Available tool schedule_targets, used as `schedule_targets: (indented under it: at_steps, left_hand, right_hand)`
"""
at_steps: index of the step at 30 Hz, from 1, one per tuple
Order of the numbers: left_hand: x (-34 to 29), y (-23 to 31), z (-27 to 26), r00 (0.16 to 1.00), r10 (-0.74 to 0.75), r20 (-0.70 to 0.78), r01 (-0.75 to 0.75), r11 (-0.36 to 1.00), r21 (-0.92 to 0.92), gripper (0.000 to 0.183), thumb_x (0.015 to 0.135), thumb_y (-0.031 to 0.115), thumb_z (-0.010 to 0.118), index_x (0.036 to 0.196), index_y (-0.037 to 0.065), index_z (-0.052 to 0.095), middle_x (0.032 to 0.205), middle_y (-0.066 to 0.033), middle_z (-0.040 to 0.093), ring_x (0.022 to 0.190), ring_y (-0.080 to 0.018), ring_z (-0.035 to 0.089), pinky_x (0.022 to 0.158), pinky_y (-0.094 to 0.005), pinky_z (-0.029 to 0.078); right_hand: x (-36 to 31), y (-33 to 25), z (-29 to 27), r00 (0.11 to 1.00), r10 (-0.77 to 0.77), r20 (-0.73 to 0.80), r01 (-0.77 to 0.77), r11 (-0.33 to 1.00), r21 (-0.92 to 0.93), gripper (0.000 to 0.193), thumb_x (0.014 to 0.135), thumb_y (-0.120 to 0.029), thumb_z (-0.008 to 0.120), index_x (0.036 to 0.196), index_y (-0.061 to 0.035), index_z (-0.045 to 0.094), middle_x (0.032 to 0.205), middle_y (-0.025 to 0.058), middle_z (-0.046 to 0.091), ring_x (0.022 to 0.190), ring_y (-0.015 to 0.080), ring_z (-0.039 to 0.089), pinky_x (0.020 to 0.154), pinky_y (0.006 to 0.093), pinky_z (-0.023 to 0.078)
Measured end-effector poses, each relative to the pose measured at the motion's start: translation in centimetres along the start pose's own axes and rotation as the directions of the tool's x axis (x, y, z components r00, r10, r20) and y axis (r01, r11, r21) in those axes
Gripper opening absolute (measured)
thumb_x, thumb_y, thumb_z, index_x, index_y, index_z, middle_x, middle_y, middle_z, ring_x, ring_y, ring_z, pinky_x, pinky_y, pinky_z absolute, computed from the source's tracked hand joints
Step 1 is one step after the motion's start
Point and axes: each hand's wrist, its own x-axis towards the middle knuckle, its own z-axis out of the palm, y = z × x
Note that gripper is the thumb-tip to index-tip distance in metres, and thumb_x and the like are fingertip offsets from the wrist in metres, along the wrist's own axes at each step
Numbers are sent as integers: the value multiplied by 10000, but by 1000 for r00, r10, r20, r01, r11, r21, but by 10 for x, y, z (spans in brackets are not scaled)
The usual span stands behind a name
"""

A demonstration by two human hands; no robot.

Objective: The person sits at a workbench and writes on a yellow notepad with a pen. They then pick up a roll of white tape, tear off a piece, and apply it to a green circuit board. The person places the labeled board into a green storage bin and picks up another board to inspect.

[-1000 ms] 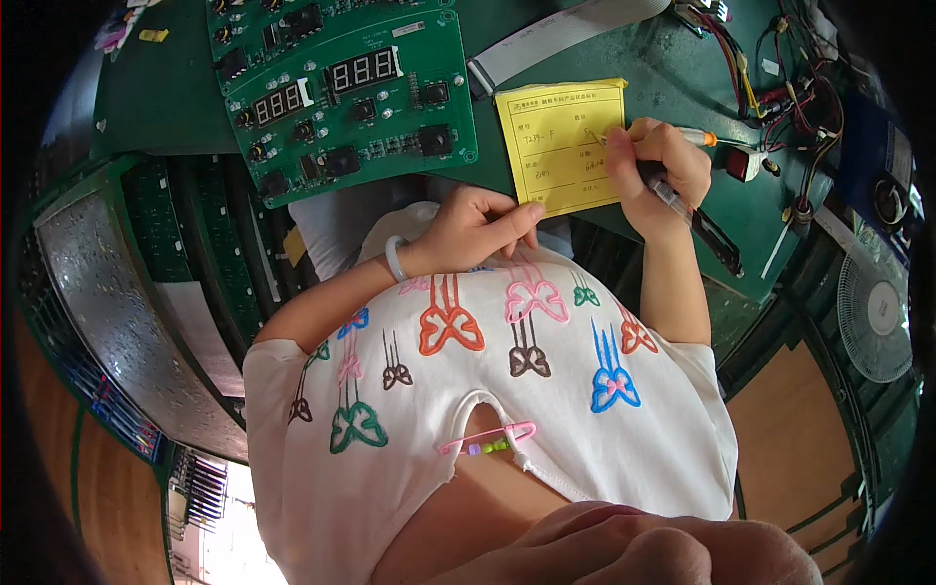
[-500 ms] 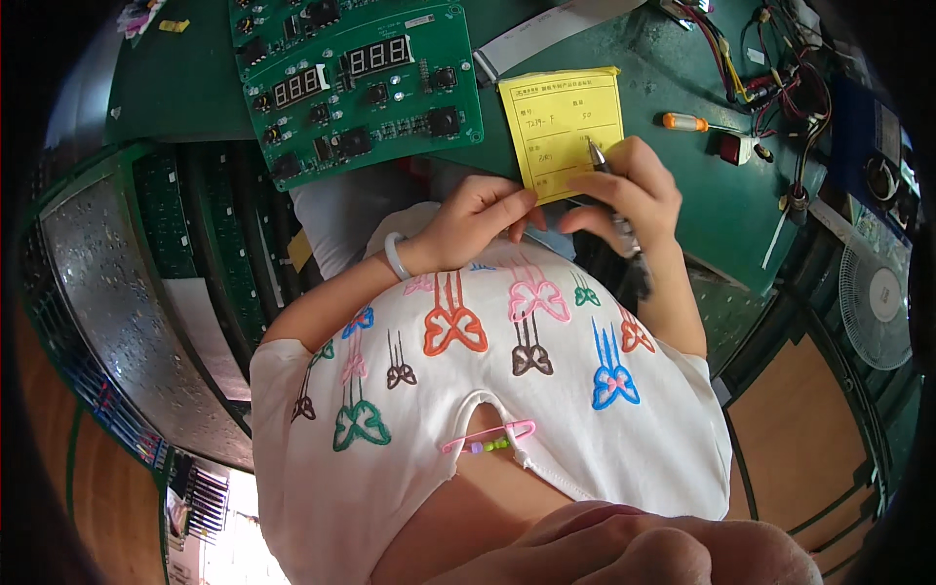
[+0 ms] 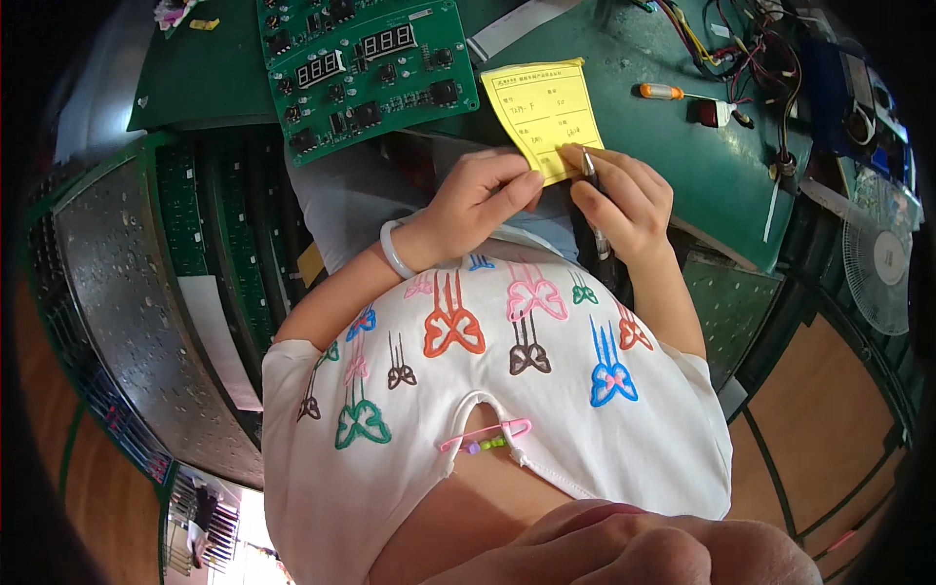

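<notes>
The lower left corner of the yellow rectangular paper slip (image 3: pixel 541 107) is covered by the thumb of the left hand (image 3: pixel 487 200), whose other fingertips are mostly hidden. Its lower right part is masked by the right hand (image 3: pixel 629 200), by which the slim black-and-silver pen (image 3: pixel 589 168) is partly concealed; whether the slip is touched by its tip cannot be told. The green circuit board with black digit displays (image 3: pixel 366 83) and the flat grey ribbon cable (image 3: pixel 517 29) are cut off by the upper edge.
</notes>
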Motion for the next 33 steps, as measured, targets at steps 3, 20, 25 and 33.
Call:
schedule_targets:
  at_steps: [3,20,25,33]
  left_hand:
    - [7,8,1,981,185,-59,-170,967,189,263,947,223,601,882,-28,649,820,-78,615,669,-126,565,607,-265,453]
    - [0,0,12,972,-76,-222,1,947,-321,316,877,-21,663,926,50,359,1021,-86,577,901,-140,659,787,-267,580]
    - [3,-2,13,976,-23,-215,-30,970,-240,316,865,-57,648,960,47,366,1071,-107,572,957,-155,645,796,-275,562]
    - [27,63,-1,835,470,-286,-354,857,375,198,793,-98,646,905,36,553,1034,-90,602,831,-133,605,745,-250,517]
  right_hand:
    - [-4,1,3,998,9,-59,-11,999,-33,195,660,-133,691,828,-99,598,898,95,673,716,214,657,531,284,486]
    - [-25,-2,7,962,190,-193,-153,970,191,281,584,-59,719,842,-24,614,779,94,625,658,248,622,543,304,494]
    - [-33,-7,-1,918,357,-173,-279,891,357,275,602,1,780,804,-23,596,800,112,655,666,245,626,569,294,504]
    - [-15,-16,-4,513,849,-124,-289,308,906,538,753,62,764,1105,-81,384,1105,116,548,961,166,578,785,302,507]
